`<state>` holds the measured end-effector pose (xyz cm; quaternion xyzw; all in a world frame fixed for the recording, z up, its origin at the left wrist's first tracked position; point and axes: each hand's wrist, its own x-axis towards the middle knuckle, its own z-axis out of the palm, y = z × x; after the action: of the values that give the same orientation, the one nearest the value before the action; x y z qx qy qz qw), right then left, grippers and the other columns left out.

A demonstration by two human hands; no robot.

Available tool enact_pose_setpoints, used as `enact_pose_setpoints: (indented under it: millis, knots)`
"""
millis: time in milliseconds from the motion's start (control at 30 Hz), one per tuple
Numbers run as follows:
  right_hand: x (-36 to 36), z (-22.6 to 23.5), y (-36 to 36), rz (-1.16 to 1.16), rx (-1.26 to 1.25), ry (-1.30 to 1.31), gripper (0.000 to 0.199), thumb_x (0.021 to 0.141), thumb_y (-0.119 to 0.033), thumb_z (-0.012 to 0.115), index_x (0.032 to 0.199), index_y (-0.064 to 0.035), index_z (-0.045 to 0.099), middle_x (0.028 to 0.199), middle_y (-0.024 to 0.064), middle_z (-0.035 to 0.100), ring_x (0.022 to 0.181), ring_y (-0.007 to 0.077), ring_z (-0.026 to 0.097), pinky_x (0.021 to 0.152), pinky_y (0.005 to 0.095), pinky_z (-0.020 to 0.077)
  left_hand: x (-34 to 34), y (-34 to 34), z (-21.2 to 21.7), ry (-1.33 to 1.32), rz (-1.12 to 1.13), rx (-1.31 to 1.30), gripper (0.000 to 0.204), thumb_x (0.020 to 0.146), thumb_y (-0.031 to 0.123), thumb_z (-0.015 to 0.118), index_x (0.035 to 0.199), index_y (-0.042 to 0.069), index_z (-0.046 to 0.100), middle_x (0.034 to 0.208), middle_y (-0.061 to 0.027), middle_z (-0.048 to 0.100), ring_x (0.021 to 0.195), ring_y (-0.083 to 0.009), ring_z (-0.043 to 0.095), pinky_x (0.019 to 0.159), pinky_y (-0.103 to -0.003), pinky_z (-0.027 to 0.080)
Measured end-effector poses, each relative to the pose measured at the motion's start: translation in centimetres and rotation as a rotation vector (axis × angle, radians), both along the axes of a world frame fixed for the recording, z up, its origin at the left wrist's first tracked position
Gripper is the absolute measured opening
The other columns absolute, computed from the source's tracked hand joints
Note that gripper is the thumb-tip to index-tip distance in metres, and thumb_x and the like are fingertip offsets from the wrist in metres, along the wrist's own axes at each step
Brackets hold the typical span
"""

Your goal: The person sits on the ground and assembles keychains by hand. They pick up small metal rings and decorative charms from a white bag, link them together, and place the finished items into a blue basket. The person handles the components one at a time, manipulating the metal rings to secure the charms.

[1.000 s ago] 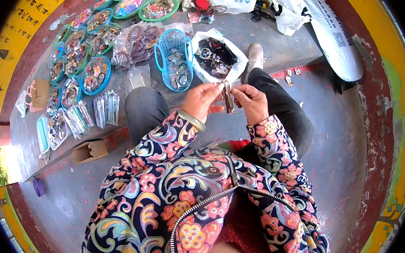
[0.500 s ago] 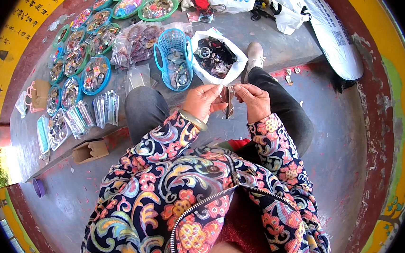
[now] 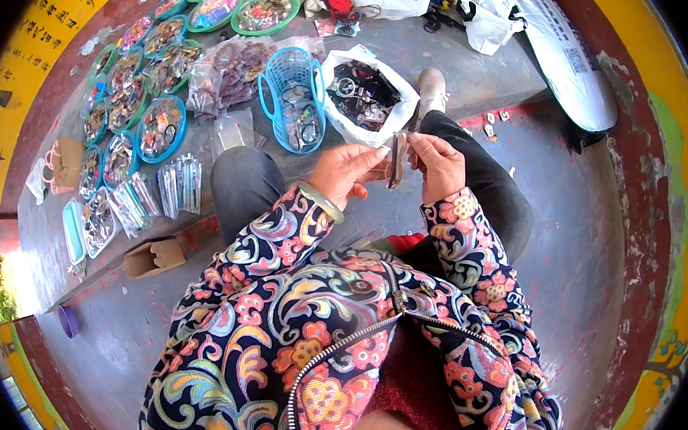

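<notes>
Between my two hands, above my lap, is a slim dark item in a small clear plastic packet (image 3: 395, 162); its exact kind is too small to make out. My left hand (image 3: 347, 173), with a bangle at the wrist, is closed with thumb and fingers at the packet's left side. From the other side, my right hand (image 3: 440, 165) pinches its upper right edge. Just beyond my hands stands a white plastic bag (image 3: 413, 112), rolled open and full of dark small accessories. Beside it is a blue basket (image 3: 272, 107) with small packaged pieces at its bottom.
Round trays (image 3: 163, 152) of small trinkets crowd the left of the grey ledge, with bundles of packaged pens (image 3: 180, 187) nearer me. Clear bags (image 3: 228, 74) lie behind the basket. A cardboard box (image 3: 153, 258) sits below the ledge. White bags (image 3: 490, 21) and a long white board (image 3: 557, 44) are at right.
My right hand has shifted slightly right and down, and the left fingers have loosened their bend a little. The packet has turned and moved slightly right between them.
</notes>
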<state>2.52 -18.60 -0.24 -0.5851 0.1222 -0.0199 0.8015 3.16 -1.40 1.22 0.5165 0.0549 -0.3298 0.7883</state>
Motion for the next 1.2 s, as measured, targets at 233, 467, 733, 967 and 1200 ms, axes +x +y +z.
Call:
enact_pose_setpoints:
  millis: [233, 467, 733, 967, 1200]
  knots:
    - [0.3, -0.1, -0.4, -0.058, 0.074, 0.030, 0.015, 0.079, -0.013, 0.063, 0.079, 0.0020, 0.063, 0.064, 0.0023, 0.057, 0.055, 0.0079, 0.048, 0.051, 0.0200, 0.0364, -0.4, -0.2, -1.4, 0.054, -0.086, -0.001, 0.022, 0.082, 0.014, 0.058, 0.097, -0.002, 0.054, 0.086, -0.0085, 0.061, 0.077, -0.0194, 0.064, 0.039, -0.014, 0.039]
    - [0.3, -0.3, -0.5, -0.060, 0.072, 0.016, 0.015, 0.079, -0.013, 0.063, 0.079, 0.0018, 0.063, 0.064, 0.0024, 0.057, 0.055, 0.0081, 0.048, 0.052, 0.0202, 0.0365, -0.4, -0.2, -1.7, -0.004, -0.057, 0.011, 0.016, 0.085, 0.012, 0.054, 0.092, -0.002, 0.055, 0.085, -0.0108, 0.062, 0.076, -0.0205, 0.064, 0.039, -0.015, 0.040]
    - [0.4, 0.3, -0.3, 0.005, 0.060, 0.041, 0.021, 0.081, -0.020, 0.061, 0.081, 0.0004, 0.062, 0.066, 0.0025, 0.058, 0.059, 0.0087, 0.050, 0.054, 0.0207, 0.0379, -0.3, 0.1, -1.9, -0.096, -0.008, 0.030, 0.015, 0.086, 0.012, 0.052, 0.090, -0.001, 0.055, 0.085, -0.0098, 0.062, 0.076, -0.0182, 0.064, 0.042, -0.017, 0.042]
    - [0.3, 0.2, -0.3, 0.339, -0.017, 0.183, 0.020, 0.080, -0.025, 0.062, 0.076, -0.0051, 0.061, 0.065, 0.0005, 0.059, 0.058, 0.0074, 0.051, 0.053, 0.0201, 0.0382, 0.3, 0.5, -1.7, -0.249, 0.151, 0.102, 0.013, 0.087, 0.013, 0.051, 0.090, 0.002, 0.056, 0.083, -0.0043, 0.062, 0.077, -0.0137, 0.063, 0.045, -0.018, 0.042]
    - [0.4, -0.6, -0.1, 0.298, -0.083, 0.046, 0.013, 0.078, -0.017, 0.065, 0.072, -0.0052, 0.060, 0.064, -0.0007, 0.059, 0.056, 0.0053, 0.050, 0.052, 0.0190, 0.0382, 0.3, 0.5, -1.5, -0.247, 0.155, 0.097, 0.017, 0.087, 0.013, 0.049, 0.096, -0.001, 0.055, 0.089, -0.0078, 0.062, 0.080, -0.0172, 0.064, 0.046, -0.020, 0.045]
